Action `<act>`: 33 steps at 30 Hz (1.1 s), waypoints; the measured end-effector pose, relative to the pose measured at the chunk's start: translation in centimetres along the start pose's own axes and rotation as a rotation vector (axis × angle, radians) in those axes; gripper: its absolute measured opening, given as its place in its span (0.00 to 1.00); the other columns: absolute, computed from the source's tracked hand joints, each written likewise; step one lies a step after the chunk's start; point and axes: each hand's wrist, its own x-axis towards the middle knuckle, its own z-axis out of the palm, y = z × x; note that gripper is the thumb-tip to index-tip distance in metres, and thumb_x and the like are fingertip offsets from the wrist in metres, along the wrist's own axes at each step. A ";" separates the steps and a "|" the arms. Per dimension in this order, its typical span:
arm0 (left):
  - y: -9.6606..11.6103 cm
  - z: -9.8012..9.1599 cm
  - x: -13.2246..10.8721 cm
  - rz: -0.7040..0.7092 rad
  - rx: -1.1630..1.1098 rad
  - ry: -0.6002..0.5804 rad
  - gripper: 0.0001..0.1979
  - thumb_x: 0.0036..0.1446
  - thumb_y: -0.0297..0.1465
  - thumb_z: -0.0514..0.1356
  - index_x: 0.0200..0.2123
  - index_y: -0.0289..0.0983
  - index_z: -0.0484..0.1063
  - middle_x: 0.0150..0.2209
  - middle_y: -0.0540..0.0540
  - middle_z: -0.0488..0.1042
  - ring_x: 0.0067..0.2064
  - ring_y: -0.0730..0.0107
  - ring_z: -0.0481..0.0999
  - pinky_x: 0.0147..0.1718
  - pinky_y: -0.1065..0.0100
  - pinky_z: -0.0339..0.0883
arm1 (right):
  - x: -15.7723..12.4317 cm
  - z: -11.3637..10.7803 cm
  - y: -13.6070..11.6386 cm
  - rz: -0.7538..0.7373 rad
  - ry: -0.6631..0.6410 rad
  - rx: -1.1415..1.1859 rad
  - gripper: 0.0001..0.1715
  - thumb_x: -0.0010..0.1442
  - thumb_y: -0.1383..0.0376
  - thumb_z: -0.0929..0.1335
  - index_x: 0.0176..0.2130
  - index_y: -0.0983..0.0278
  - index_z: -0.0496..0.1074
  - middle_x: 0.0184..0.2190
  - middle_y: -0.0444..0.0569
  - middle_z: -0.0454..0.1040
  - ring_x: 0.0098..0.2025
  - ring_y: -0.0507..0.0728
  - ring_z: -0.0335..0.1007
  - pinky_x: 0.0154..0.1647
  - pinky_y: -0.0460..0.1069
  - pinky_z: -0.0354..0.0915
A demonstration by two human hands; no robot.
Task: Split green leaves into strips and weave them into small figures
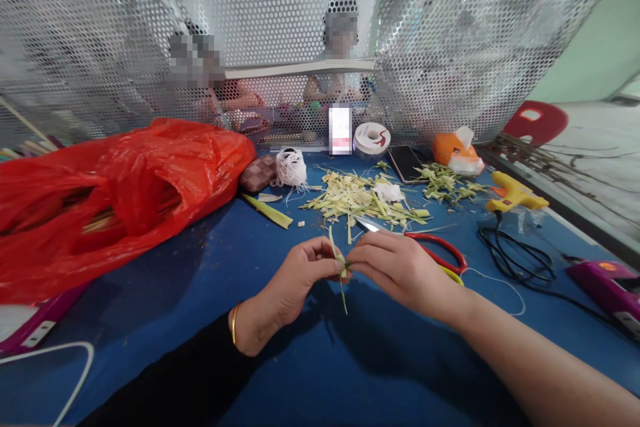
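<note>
Green-yellow leaf strip (pixel 343 287) — thin, tail hanging down — pinched in the grip of left hand (pixel 293 284) and right hand (pixel 397 268).

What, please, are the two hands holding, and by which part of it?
The left hand and right hand pinch a green leaf strip at its middle, ends free.

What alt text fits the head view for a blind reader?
The left hand and right hand pinch a green leaf strip over a blue table. Red-handled scissors lie behind the right hand, leaf trimmings beyond, a red plastic bag at left, a yellow glue gun at right.
</note>
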 end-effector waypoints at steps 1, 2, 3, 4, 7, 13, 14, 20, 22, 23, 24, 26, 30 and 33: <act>0.0 0.0 0.0 0.012 0.014 0.011 0.07 0.43 0.27 0.67 0.26 0.35 0.71 0.24 0.52 0.72 0.28 0.73 0.74 0.34 0.69 0.69 | 0.0 0.0 -0.1 0.037 -0.009 0.038 0.11 0.67 0.68 0.62 0.39 0.66 0.73 0.33 0.51 0.74 0.35 0.55 0.70 0.36 0.50 0.67; 0.1 0.1 0.0 0.022 0.030 0.022 0.06 0.43 0.26 0.67 0.26 0.35 0.71 0.23 0.52 0.72 0.27 0.73 0.74 0.34 0.69 0.68 | 0.0 0.1 -0.1 0.073 -0.017 0.075 0.09 0.66 0.68 0.63 0.38 0.65 0.73 0.33 0.51 0.74 0.34 0.54 0.70 0.36 0.49 0.67; 0.1 0.2 -0.1 0.034 0.047 0.032 0.06 0.43 0.26 0.67 0.26 0.35 0.71 0.23 0.52 0.72 0.27 0.73 0.74 0.34 0.69 0.68 | -0.1 0.1 -0.1 0.103 -0.023 0.107 0.08 0.65 0.69 0.64 0.38 0.65 0.73 0.33 0.50 0.73 0.34 0.54 0.70 0.35 0.48 0.67; 0.2 0.3 -0.1 0.046 0.067 0.042 0.07 0.43 0.27 0.67 0.26 0.35 0.71 0.23 0.51 0.73 0.27 0.73 0.74 0.34 0.69 0.68 | -0.1 0.2 -0.1 0.127 -0.028 0.133 0.07 0.65 0.69 0.65 0.37 0.64 0.73 0.33 0.49 0.73 0.34 0.53 0.70 0.35 0.48 0.66; 0.3 0.4 -0.2 0.075 0.120 0.056 0.07 0.43 0.28 0.67 0.26 0.35 0.71 0.23 0.51 0.73 0.27 0.73 0.74 0.34 0.69 0.67 | -0.2 0.4 -0.1 0.192 -0.030 0.170 0.06 0.63 0.70 0.65 0.36 0.64 0.73 0.32 0.48 0.73 0.33 0.52 0.70 0.35 0.47 0.66; 0.1 0.3 -0.1 0.087 0.148 0.055 0.06 0.44 0.27 0.67 0.26 0.35 0.71 0.24 0.51 0.75 0.28 0.73 0.74 0.34 0.70 0.66 | -0.2 0.9 -0.4 0.323 -0.005 0.230 0.08 0.61 0.73 0.65 0.33 0.63 0.72 0.30 0.45 0.74 0.31 0.51 0.70 0.33 0.45 0.64; 0.1 0.3 -0.1 0.087 0.151 0.056 0.06 0.44 0.27 0.67 0.26 0.35 0.71 0.23 0.51 0.75 0.28 0.73 0.73 0.34 0.71 0.66 | -0.2 1.0 -0.4 0.340 0.006 0.240 0.08 0.60 0.74 0.65 0.33 0.63 0.72 0.30 0.45 0.74 0.31 0.51 0.70 0.32 0.45 0.63; 0.1 0.5 0.0 0.098 0.184 0.053 0.07 0.44 0.28 0.67 0.25 0.35 0.71 0.23 0.51 0.75 0.28 0.74 0.72 0.32 0.72 0.64 | -0.3 2.0 -0.4 0.422 0.042 0.244 0.10 0.55 0.76 0.64 0.30 0.63 0.69 0.27 0.44 0.73 0.30 0.52 0.68 0.31 0.45 0.61; 0.1 0.5 0.0 0.091 0.198 0.052 0.07 0.44 0.28 0.67 0.25 0.35 0.71 0.23 0.51 0.74 0.28 0.74 0.72 0.32 0.72 0.64 | -0.3 2.1 -0.4 0.435 0.032 0.239 0.10 0.54 0.77 0.63 0.29 0.63 0.68 0.27 0.44 0.72 0.30 0.52 0.68 0.31 0.45 0.61; 0.1 0.4 0.0 0.085 0.202 0.049 0.07 0.44 0.28 0.67 0.25 0.35 0.71 0.23 0.51 0.74 0.28 0.74 0.72 0.32 0.72 0.64 | -0.3 2.1 -0.4 0.437 0.029 0.234 0.10 0.54 0.77 0.63 0.29 0.63 0.67 0.27 0.44 0.72 0.30 0.52 0.68 0.31 0.45 0.60; 0.1 0.3 0.0 0.078 0.202 0.042 0.07 0.45 0.29 0.67 0.26 0.35 0.71 0.24 0.51 0.74 0.28 0.74 0.72 0.32 0.72 0.64 | -0.3 2.0 -0.4 0.440 0.029 0.225 0.10 0.54 0.77 0.63 0.29 0.63 0.67 0.27 0.44 0.72 0.30 0.52 0.67 0.31 0.46 0.60; 0.0 0.1 0.1 0.062 0.190 0.029 0.08 0.47 0.31 0.67 0.28 0.34 0.73 0.25 0.49 0.75 0.29 0.73 0.73 0.34 0.70 0.65 | -0.3 1.9 -0.4 0.441 0.040 0.204 0.10 0.54 0.77 0.63 0.30 0.63 0.66 0.27 0.45 0.71 0.30 0.52 0.67 0.31 0.46 0.59; 0.0 0.0 0.2 0.032 0.201 0.024 0.10 0.49 0.36 0.66 0.30 0.34 0.74 0.27 0.47 0.76 0.30 0.69 0.74 0.35 0.68 0.66 | -0.4 2.0 -0.4 0.414 0.069 0.172 0.09 0.56 0.76 0.62 0.30 0.63 0.64 0.27 0.45 0.70 0.30 0.52 0.66 0.30 0.46 0.58; -0.1 0.0 0.3 0.035 0.288 0.043 0.08 0.47 0.33 0.65 0.27 0.34 0.73 0.25 0.49 0.74 0.29 0.71 0.72 0.33 0.69 0.65 | -0.5 2.4 -0.4 0.406 0.061 0.160 0.08 0.58 0.75 0.62 0.30 0.63 0.64 0.28 0.45 0.70 0.30 0.53 0.65 0.30 0.46 0.58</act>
